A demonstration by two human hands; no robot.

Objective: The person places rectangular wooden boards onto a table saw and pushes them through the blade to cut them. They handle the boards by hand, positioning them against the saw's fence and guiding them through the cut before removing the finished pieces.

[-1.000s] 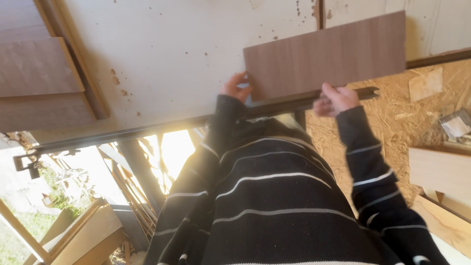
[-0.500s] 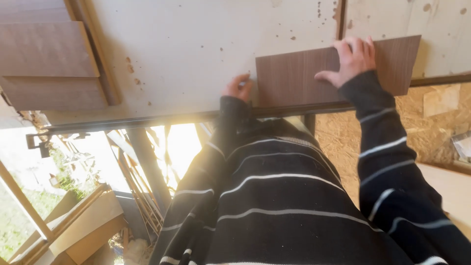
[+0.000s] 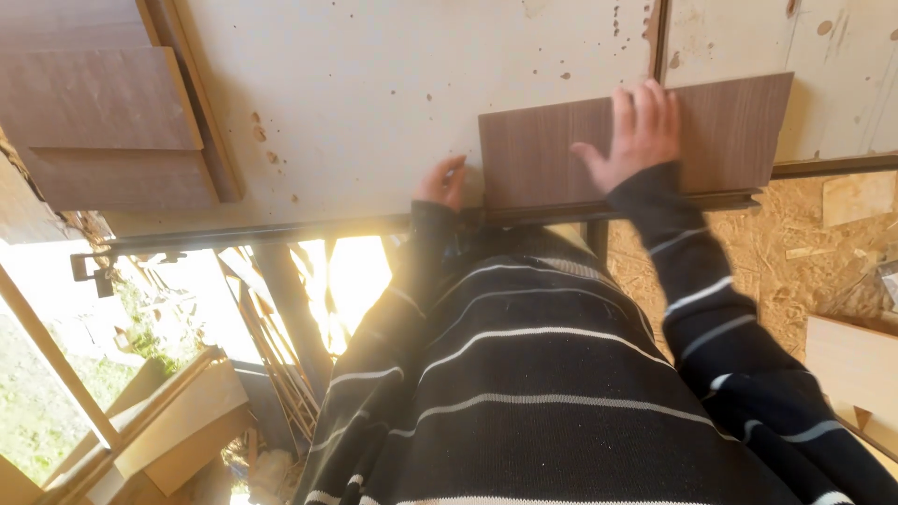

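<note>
**Pressing the brown panel flat on the tabletop**

Pressing down now: our right hand lies open, palm down, fingers spread, on top of the dark brown wood-grain panel. A second ago that hand gripped the panel's near right edge with the board held tilted up; half a second ago it had come onto the face. Now the panel lies flat on the pale, speckled tabletop, its near long edge lined up against the dark metal rail that runs along the tabletop's near side.

Our left hand sits at the panel's near left corner, fingers curled toward the edge. We cannot tell whether it grips the edge or only touches it; the sleeve hides the palm.

We judge the change as: panel carried in, set down, now being held steady or squared against the rail. Nothing else on the tabletop has moved relative to it.

Also in view: a stack of similar brown panels at far left on the tabletop, well apart from our panel. A seam or dark strip crosses the tabletop just beyond the right hand. Sawdust-covered floor lies to the right, with pale board offcuts on it. Our striped dark sweater fills the near middle.
</note>
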